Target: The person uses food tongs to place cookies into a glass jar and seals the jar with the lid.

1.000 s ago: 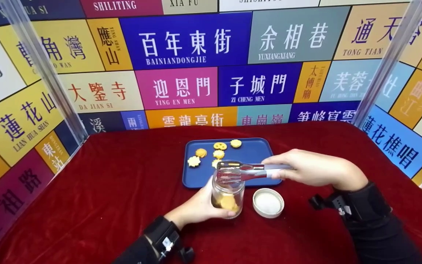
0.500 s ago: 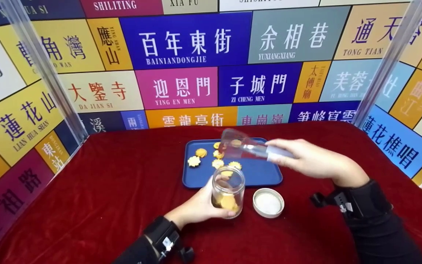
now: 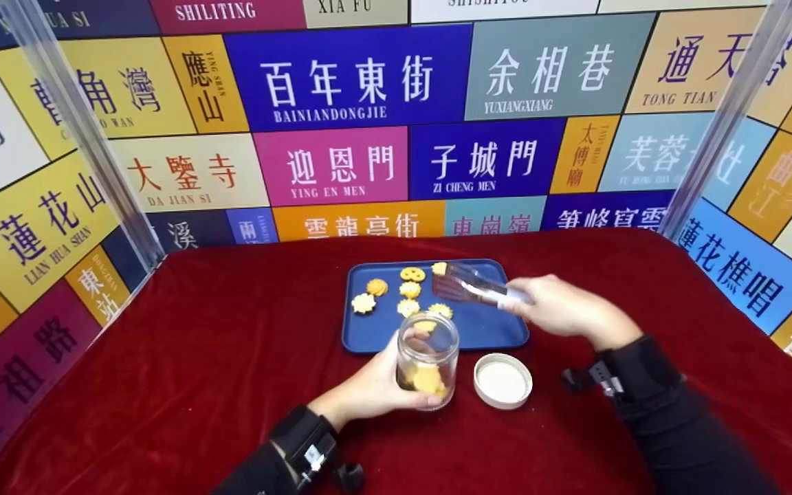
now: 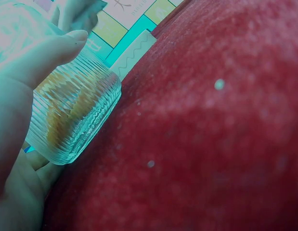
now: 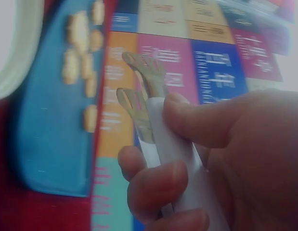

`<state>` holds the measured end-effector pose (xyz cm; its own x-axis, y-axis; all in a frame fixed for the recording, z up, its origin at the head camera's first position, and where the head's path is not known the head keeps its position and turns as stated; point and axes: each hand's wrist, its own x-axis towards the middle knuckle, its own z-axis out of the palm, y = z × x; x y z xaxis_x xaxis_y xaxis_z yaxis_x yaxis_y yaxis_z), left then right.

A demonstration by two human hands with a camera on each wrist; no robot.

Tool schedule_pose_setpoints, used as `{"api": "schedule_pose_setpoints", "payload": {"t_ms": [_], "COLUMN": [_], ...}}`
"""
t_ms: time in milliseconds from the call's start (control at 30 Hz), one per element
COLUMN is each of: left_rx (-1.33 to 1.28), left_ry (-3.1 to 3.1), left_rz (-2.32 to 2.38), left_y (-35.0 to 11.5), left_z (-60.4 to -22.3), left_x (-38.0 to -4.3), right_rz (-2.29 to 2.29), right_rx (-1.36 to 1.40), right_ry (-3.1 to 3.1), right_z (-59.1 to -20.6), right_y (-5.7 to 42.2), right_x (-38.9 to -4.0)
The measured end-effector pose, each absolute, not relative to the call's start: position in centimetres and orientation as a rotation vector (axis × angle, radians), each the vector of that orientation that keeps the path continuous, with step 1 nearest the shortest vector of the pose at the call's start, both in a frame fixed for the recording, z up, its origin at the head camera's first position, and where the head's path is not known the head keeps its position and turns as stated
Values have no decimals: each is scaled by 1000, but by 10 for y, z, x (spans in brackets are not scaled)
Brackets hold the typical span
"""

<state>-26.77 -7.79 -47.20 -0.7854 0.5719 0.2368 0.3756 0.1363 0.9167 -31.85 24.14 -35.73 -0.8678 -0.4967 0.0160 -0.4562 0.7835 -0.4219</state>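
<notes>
My left hand (image 3: 379, 388) wraps round a ribbed glass jar (image 3: 445, 359) that stands without a lid. Cookies (image 4: 69, 108) lie in the jar's lower part. My right hand (image 3: 564, 306) grips the pale handles of metal serving tongs (image 5: 175, 137). Their slotted heads are spread apart in the right wrist view. Seen from the head, the tongs reach over a blue tray (image 3: 489, 331), their tips at a yellow cookie (image 3: 440, 269) near its back edge. Whether the tips touch that cookie I cannot tell. Several other cookies (image 3: 409, 289) are on the tray's left and middle.
A round white lid (image 3: 503, 381) lies on the red cloth (image 3: 231, 385), right of the jar and in front of the tray. Behind the table rises a wall of coloured name panels (image 3: 348, 75). Clear upright posts (image 3: 733, 124) stand at both back corners.
My right hand has moved the tongs up from the jar's mouth to over the tray, then across to the back cookie. My left hand and the jar have stayed in place.
</notes>
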Motion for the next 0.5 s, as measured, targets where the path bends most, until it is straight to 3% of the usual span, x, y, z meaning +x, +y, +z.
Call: {"api": "schedule_pose_setpoints", "payload": {"t_ms": [500], "left_rx": [938], "left_ry": [2227], "left_rz": [1726], "left_y": [-77], "left_z": [-471], "left_x": [-267], "right_rz": [-512], "right_rx": [-812], "right_ry": [2842], "right_z": [-387], "right_y": [231], "right_x": [-326]}}
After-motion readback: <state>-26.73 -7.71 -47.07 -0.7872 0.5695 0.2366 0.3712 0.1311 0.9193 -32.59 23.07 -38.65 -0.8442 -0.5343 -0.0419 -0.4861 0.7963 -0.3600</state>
